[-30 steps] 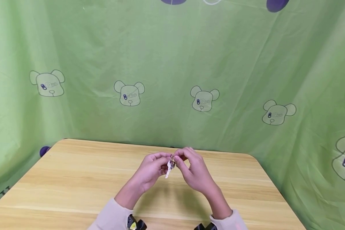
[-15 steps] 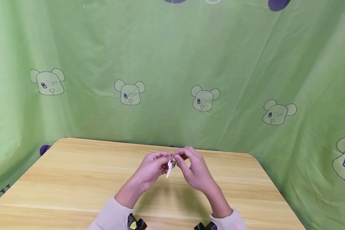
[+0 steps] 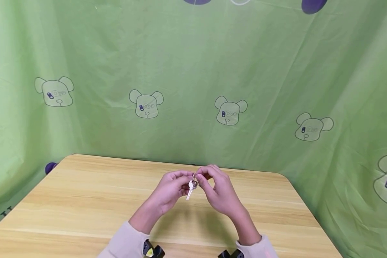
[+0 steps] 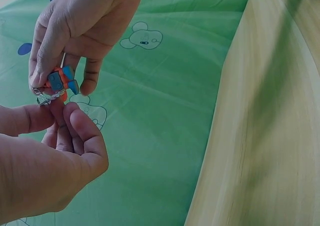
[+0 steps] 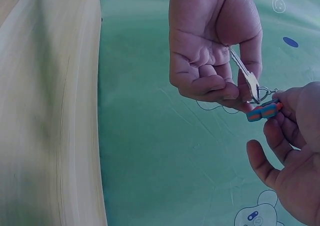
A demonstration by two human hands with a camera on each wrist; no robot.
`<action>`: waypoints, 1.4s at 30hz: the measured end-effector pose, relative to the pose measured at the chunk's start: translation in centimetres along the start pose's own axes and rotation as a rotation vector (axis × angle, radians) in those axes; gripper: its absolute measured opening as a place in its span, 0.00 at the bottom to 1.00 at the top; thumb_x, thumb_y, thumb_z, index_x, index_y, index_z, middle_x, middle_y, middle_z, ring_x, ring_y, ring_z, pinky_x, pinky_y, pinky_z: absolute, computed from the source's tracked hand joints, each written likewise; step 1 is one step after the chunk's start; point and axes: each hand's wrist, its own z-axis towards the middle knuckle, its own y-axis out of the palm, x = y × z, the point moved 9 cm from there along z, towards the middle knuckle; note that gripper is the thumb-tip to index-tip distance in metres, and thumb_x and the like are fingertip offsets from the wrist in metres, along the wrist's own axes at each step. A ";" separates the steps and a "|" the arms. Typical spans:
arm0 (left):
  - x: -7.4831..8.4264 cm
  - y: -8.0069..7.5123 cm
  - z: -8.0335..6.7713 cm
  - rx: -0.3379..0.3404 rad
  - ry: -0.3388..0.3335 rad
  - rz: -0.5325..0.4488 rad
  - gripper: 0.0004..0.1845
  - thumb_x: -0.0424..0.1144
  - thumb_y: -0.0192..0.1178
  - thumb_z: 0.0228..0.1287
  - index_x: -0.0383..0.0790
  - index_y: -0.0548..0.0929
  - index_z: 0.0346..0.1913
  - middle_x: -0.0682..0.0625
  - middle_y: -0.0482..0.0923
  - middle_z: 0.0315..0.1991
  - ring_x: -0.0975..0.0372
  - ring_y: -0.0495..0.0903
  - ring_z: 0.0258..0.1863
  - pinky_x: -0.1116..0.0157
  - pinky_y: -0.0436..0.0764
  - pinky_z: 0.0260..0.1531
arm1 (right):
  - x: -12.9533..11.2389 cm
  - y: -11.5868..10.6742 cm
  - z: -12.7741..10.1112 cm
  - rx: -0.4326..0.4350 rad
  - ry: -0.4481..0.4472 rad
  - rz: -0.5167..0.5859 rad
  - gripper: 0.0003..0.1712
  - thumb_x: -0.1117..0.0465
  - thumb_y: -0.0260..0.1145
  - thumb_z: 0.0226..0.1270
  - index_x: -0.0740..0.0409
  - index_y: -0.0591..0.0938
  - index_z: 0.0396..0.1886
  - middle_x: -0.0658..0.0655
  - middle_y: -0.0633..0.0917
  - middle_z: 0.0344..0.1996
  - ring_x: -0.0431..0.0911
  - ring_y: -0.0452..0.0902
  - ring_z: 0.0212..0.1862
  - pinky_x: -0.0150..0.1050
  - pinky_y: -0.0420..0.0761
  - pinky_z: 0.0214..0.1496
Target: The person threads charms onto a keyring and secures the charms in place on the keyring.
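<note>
Head view: both hands up above the table [image 3: 100, 211], fingertips nearly meeting, small hardware between them, green curtain [image 3: 180, 64] behind. Key [image 5: 250, 82] hangs from the ring [image 3: 195, 184], tip down, clear of the tabletop, just beside the left hand's palm. Left hand [image 3: 171, 188]: thumb and finger pinching at the ring; other fingers loosely bent. Right hand [image 3: 222, 195]: thumb and finger pinching the blue-and-orange charm [image 4: 58, 80] near its chain [image 5: 274, 91]; remaining fingers spread off it in the right wrist view. Charm sits right at the ring, close under the fingertips; exact contact spots too small to call. Nothing released, no fist on either side. Step in hand, my read: two-handed fingertip work at the joint where key, ring and charm come together. Attaching or detaching, can't tell; whether the ring is parted is too fine to see. Next move, as I judge it, calls for the left steadying the ring while the right works the charm end with small, precise turns, neither side letting go early, as the key could slide or swing and drop onto the table.
</note>
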 end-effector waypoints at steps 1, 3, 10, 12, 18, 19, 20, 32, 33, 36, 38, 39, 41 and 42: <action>0.0 0.0 0.0 0.001 -0.002 0.000 0.11 0.32 0.59 0.73 0.26 0.81 0.51 0.48 0.84 0.39 0.61 0.80 0.37 0.69 0.78 0.38 | 0.0 0.0 0.0 0.000 -0.001 0.001 0.03 0.68 0.65 0.74 0.58 0.83 0.42 0.44 0.82 0.33 0.40 0.78 0.39 0.37 0.80 0.42; 0.0 0.0 0.0 0.001 -0.001 0.002 0.11 0.32 0.59 0.73 0.27 0.81 0.51 0.48 0.84 0.38 0.62 0.80 0.37 0.69 0.77 0.38 | 0.0 0.0 0.0 -0.001 -0.002 0.001 0.03 0.68 0.65 0.74 0.58 0.83 0.42 0.44 0.82 0.33 0.40 0.78 0.39 0.37 0.80 0.42; -0.1 -0.1 0.0 0.004 -0.002 0.003 0.11 0.31 0.59 0.73 0.26 0.81 0.51 0.48 0.84 0.38 0.62 0.79 0.36 0.69 0.77 0.37 | -0.1 0.1 0.0 -0.005 -0.009 0.005 0.03 0.68 0.64 0.74 0.58 0.83 0.42 0.45 0.82 0.33 0.40 0.78 0.39 0.37 0.80 0.42; -0.1 -0.1 0.0 0.005 -0.003 0.005 0.11 0.32 0.59 0.73 0.26 0.81 0.51 0.48 0.84 0.38 0.62 0.79 0.36 0.69 0.77 0.37 | -0.1 0.1 0.0 -0.004 -0.012 0.006 0.04 0.69 0.64 0.74 0.58 0.83 0.42 0.45 0.82 0.33 0.40 0.78 0.39 0.37 0.80 0.42; -0.1 0.0 0.0 0.004 -0.005 0.004 0.11 0.32 0.59 0.73 0.27 0.81 0.51 0.48 0.84 0.39 0.62 0.80 0.37 0.69 0.77 0.38 | -0.1 0.0 0.0 0.012 -0.025 0.002 0.04 0.70 0.65 0.73 0.58 0.83 0.42 0.45 0.82 0.33 0.40 0.77 0.39 0.36 0.80 0.42; -0.1 0.0 0.0 0.004 -0.004 0.003 0.11 0.32 0.59 0.73 0.27 0.81 0.51 0.48 0.84 0.39 0.62 0.80 0.37 0.69 0.77 0.38 | -0.1 0.0 0.0 0.014 -0.026 0.001 0.04 0.70 0.65 0.73 0.58 0.83 0.42 0.45 0.82 0.33 0.40 0.77 0.39 0.36 0.80 0.42; -0.1 0.0 0.0 0.003 -0.003 0.002 0.11 0.31 0.59 0.73 0.27 0.81 0.51 0.48 0.84 0.39 0.62 0.80 0.37 0.69 0.78 0.38 | -0.1 0.0 0.0 0.015 -0.027 0.001 0.05 0.70 0.65 0.73 0.58 0.83 0.42 0.45 0.82 0.33 0.40 0.77 0.39 0.36 0.80 0.42; 0.0 0.1 -0.2 0.006 -0.002 0.000 0.11 0.30 0.59 0.71 0.26 0.81 0.51 0.48 0.83 0.37 0.62 0.79 0.35 0.69 0.78 0.38 | 0.0 0.0 0.0 0.013 -0.023 -0.002 0.04 0.70 0.65 0.72 0.58 0.83 0.42 0.44 0.82 0.33 0.40 0.77 0.39 0.37 0.80 0.42; 0.1 0.1 -0.2 0.005 -0.002 0.000 0.11 0.30 0.59 0.72 0.27 0.81 0.51 0.48 0.83 0.37 0.62 0.79 0.35 0.69 0.78 0.38 | 0.0 0.0 0.0 0.013 -0.023 -0.004 0.04 0.70 0.65 0.72 0.58 0.83 0.42 0.44 0.82 0.33 0.40 0.77 0.39 0.37 0.80 0.42; 0.1 0.2 -0.3 0.006 -0.003 0.000 0.11 0.30 0.58 0.71 0.27 0.81 0.50 0.48 0.82 0.37 0.62 0.78 0.34 0.69 0.77 0.38 | 0.0 0.0 0.0 0.013 -0.023 -0.009 0.04 0.70 0.66 0.72 0.58 0.83 0.42 0.45 0.82 0.33 0.40 0.77 0.39 0.37 0.80 0.42; 0.1 0.2 -0.3 0.007 -0.005 -0.002 0.10 0.30 0.59 0.71 0.27 0.81 0.50 0.49 0.82 0.37 0.62 0.77 0.34 0.69 0.77 0.37 | 0.0 0.0 0.0 0.012 -0.019 -0.013 0.04 0.70 0.66 0.72 0.58 0.83 0.42 0.44 0.82 0.33 0.40 0.77 0.39 0.37 0.80 0.42; 0.1 0.2 -0.3 0.008 -0.005 -0.003 0.10 0.30 0.59 0.71 0.27 0.81 0.50 0.49 0.82 0.36 0.62 0.76 0.33 0.68 0.76 0.37 | 0.1 0.0 0.0 0.010 -0.019 -0.014 0.04 0.69 0.66 0.72 0.58 0.83 0.42 0.44 0.82 0.33 0.40 0.77 0.39 0.37 0.80 0.42; 0.2 0.1 -0.3 0.013 -0.007 -0.004 0.10 0.30 0.59 0.71 0.28 0.81 0.50 0.49 0.82 0.36 0.63 0.75 0.33 0.68 0.76 0.37 | 0.2 0.0 -0.1 0.008 -0.014 -0.017 0.04 0.69 0.66 0.73 0.58 0.83 0.42 0.44 0.81 0.32 0.40 0.77 0.39 0.38 0.80 0.41; 0.2 0.1 -0.3 0.015 -0.007 -0.004 0.10 0.30 0.59 0.71 0.28 0.81 0.50 0.49 0.82 0.36 0.63 0.75 0.33 0.69 0.76 0.37 | 0.2 0.1 -0.1 0.007 -0.013 -0.020 0.03 0.69 0.65 0.73 0.58 0.83 0.42 0.44 0.81 0.32 0.39 0.77 0.38 0.38 0.80 0.41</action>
